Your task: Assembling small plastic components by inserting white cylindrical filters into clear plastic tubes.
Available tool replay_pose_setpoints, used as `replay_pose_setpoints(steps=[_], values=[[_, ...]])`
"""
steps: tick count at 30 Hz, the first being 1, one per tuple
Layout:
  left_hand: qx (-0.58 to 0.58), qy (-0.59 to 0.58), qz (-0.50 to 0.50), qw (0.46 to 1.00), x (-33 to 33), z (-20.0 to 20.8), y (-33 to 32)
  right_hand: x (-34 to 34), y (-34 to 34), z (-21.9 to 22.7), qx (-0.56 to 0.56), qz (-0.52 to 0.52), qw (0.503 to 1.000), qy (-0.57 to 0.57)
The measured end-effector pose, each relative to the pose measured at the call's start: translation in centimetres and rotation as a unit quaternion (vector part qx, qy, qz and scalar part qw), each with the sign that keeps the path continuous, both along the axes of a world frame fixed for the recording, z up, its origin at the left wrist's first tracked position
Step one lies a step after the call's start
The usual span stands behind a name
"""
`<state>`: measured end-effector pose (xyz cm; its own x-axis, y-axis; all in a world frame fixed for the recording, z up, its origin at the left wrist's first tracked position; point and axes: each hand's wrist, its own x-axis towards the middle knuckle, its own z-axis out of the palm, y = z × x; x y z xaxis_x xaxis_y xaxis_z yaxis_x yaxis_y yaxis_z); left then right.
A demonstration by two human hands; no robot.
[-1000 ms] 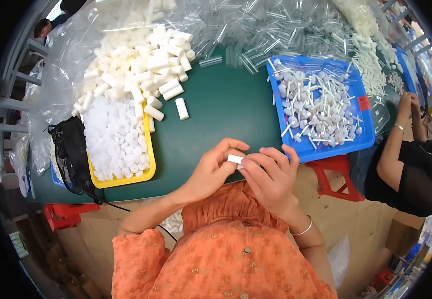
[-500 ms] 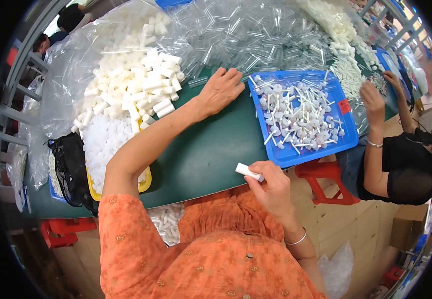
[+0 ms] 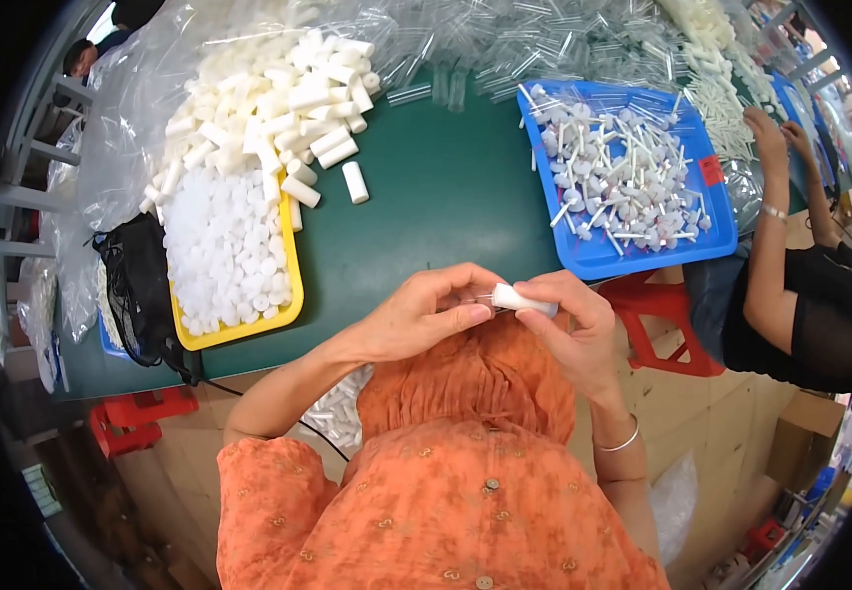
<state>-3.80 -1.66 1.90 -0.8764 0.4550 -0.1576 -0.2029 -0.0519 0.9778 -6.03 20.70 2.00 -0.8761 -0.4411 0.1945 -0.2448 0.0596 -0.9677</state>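
In front of my waist, the two hands meet. Closed fingers of my right hand (image 3: pixel 581 324) grip a short white cylinder (image 3: pixel 510 297) that has a greyish cap at its right end. My left hand (image 3: pixel 416 313) pinches a clear plastic tube (image 3: pixel 482 298), mostly hidden by the fingers, its end against the cylinder's left end. To the left, a yellow tray (image 3: pixel 297 285) holds small white discs, with a heap of cream-white cylinders (image 3: pixel 313 98) behind it. One cylinder (image 3: pixel 355 183) lies apart on the green table (image 3: pixel 416 211).
A blue tray (image 3: pixel 603 267) on the right holds several white sticks with pale round heads. Clear tubes (image 3: pixel 544 44) are piled at the back. A black mesh bag (image 3: pixel 141 285) lies at the left. A co-worker (image 3: pixel 790 305) sits at the right near a red stool (image 3: pixel 657 320).
My left hand came back from the clear tubes to meet the right hand, now with a tube. The right hand still holds the white cylinder. The view has shifted.
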Motion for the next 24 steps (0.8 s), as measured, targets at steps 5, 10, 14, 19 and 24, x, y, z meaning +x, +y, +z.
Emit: replay_pose_setpoints(steps=[5, 10, 14, 19, 24], values=[[-0.086, 0.014, -0.025, 0.996, 1.1, 0.8, -0.6, 0.6, 0.2, 0.6, 0.129, 0.022, 0.989, 0.063], [-0.191, 0.099, -0.017, 0.976, 2.2, 1.0, -0.1, 0.4, -0.4, 1.2, 0.219, 0.071, 0.952, 0.203], [-0.25, 0.135, 0.011, 0.959, 2.4, 1.3, -0.4, 0.4, -0.7, 1.6, 0.192, 0.069, 0.972, 0.118], [-0.178, 0.085, -0.027, 0.98, 3.2, 1.6, 0.0, 1.0, 0.2, -0.3, 0.037, 0.119, 0.989, -0.079], [-0.152, 0.034, -0.007, 0.988, 4.2, -0.2, -0.2, 1.6, -0.3, -0.4, 0.028, 0.114, 0.985, -0.125]])
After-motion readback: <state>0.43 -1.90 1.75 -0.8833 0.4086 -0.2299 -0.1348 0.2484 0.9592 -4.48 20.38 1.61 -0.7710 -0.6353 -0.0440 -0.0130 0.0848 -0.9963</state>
